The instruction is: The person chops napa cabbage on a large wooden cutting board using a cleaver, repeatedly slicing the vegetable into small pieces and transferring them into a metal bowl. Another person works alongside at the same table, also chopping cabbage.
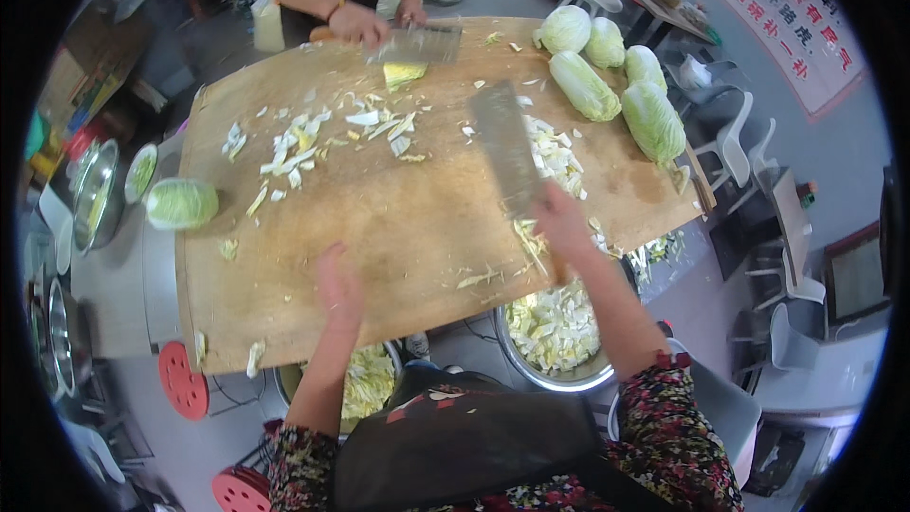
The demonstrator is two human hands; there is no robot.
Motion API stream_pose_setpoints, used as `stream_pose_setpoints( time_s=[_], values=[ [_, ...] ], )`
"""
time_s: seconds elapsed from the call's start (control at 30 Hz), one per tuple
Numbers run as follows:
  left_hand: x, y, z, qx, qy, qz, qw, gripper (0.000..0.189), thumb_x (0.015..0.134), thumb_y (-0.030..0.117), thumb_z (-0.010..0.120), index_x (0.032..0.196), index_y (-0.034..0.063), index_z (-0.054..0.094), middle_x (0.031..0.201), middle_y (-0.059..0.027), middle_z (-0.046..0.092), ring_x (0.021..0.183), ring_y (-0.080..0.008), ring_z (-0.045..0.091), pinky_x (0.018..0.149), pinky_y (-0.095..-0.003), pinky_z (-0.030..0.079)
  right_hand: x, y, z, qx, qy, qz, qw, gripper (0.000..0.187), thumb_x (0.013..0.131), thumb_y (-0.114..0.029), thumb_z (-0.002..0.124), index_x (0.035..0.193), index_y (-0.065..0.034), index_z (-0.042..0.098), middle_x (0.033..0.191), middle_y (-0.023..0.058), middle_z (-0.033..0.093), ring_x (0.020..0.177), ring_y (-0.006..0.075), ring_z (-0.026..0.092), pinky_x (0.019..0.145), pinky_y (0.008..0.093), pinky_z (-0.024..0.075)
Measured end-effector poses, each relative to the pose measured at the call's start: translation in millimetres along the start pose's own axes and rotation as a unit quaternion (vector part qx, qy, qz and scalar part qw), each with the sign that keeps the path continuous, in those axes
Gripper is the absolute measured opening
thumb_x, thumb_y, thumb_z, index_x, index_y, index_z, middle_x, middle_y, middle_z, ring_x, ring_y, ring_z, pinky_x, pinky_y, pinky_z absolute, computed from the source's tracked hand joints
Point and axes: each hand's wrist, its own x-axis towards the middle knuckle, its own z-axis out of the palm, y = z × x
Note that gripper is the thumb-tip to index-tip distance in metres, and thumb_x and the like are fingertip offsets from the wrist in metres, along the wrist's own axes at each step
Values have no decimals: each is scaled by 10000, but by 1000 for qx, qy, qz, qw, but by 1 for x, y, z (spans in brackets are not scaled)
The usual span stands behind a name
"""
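My right hand (565,224) grips the handle of a broad cleaver (506,149), its blade blurred and pointing away from me over the wooden board (398,227). Along the blade's right side lies a heap of chopped napa cabbage (554,156). Shreds of cabbage (530,245) lie by the handle. My left hand (339,281) is over the near left part of the board, blurred, with nothing visible in it; its fingers are partly hidden by the angle. Loose cabbage pieces (291,146) are scattered on the board's far left half.
Several whole napa cabbages (615,78) stand at the far right; another cabbage (183,204) sits at the left edge. Across the board a co-worker's hand (359,25) holds a cleaver (419,44) by a cut cabbage piece (404,74). Cabbage-filled basins (604,373) stand below the near edge.
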Motion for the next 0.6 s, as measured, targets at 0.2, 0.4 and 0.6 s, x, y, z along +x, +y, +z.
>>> stream_pose_setpoints(
  time_s=[0.2, 0.4, 0.6],
  values=[
    [62, 48, 172, 49, -202, 13, 978, 529, 945, 299, 471, 1352, -34, 418, 1426, -237, 387, 1326, -376, 358, 1118, -462, 258, 81, 79, -96, -435, 170, -63, 882, 240, 837, -102, 503, 1070, -104, 560, 902, 175, 645, 832, 397, 614, 701, 501, 477],
    [90, 92, 256, 65, -134, 62, 987, 555, 959, 328, 427, 1342, -73, 414, 1440, -249, 367, 1335, -389, 338, 1129, -477, 213, 161, 95, -101, -463, 135, -39, 875, 241, 827, -90, 499, 1050, -136, 578, 906, 129, 659, 846, 365, 627, 701, 487, 484],
    [124, 123, 305, 129, -99, 48, 985, 517, 961, 311, 403, 1278, -90, 482, 1349, -253, 479, 1315, -364, 379, 1116, -463, 211, 197, 119, -106, -428, 43, -216, 877, 194, 780, -103, 565, 963, -151, 608, 903, 104, 658, 842, 343, 631, 697, 474, 492]
  ],
)
